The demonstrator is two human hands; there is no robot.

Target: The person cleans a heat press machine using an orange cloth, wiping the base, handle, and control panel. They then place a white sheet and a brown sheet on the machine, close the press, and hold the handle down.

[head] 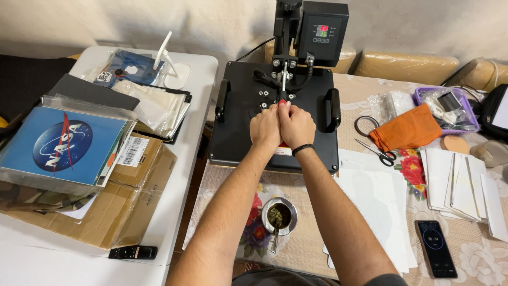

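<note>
Heat press (pixel 238 132): black, far centre of table (pixel 312 238). Left hand (pixel 265 127) and right hand (pixel 297 126): both clenched together on press handle (pixel 283 102), seemingly for joint leverage; handle mostly hidden. Scissors (pixel 377 152), orange cloth (pixel 410 130): right.

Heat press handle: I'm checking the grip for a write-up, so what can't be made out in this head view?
- Handle: the left hand and right hand cover it; only its red tip shows.
- Heat press column top: cut off by the upper edge.
- Lower platen: hidden beneath the closed black plate.
- Cup contents: too small to identify.
</note>
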